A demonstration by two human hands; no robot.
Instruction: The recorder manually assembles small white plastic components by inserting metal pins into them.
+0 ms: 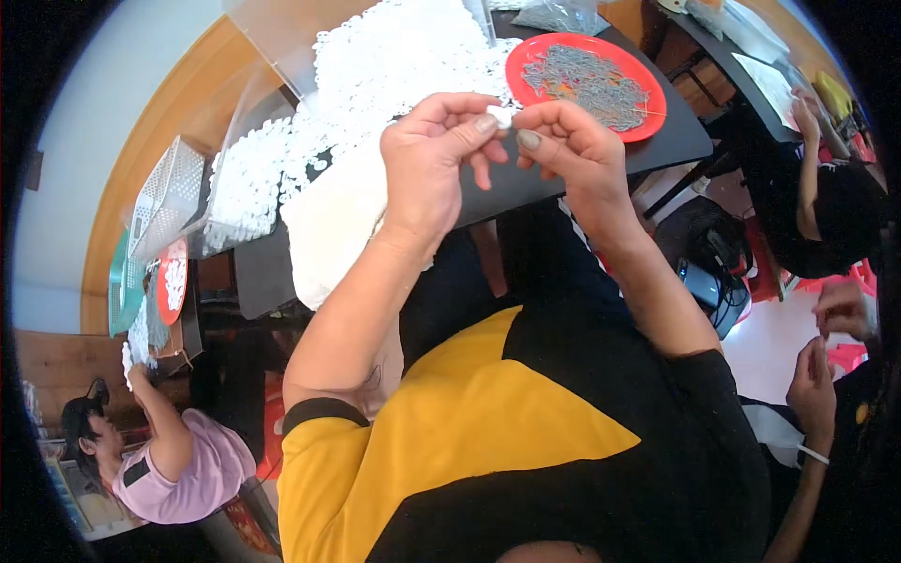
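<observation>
My left hand (pixel 434 155) pinches a small white plastic clip (pixel 502 116) between thumb and forefinger, just over the table's near edge. Close against the clip's right side, my right hand (pixel 574 145) has its thumb and fingers pressed together. Whatever they hold is too small to make out. Behind my hands spreads a large heap of similar white clips (pixel 394 56). A red plate (pixel 519 70) of thin grey nails (pixel 591 84) sits just beyond my right hand.
Clear plastic panels (pixel 267 89) edge the heap. Off-white cloth (pixel 328 225) hangs below my left wrist. Baskets (pixel 169 197) and a second red plate (pixel 178 310) are at far left, near a seated person (pixel 174 460). Other people's hands (pixel 812 385) show at right.
</observation>
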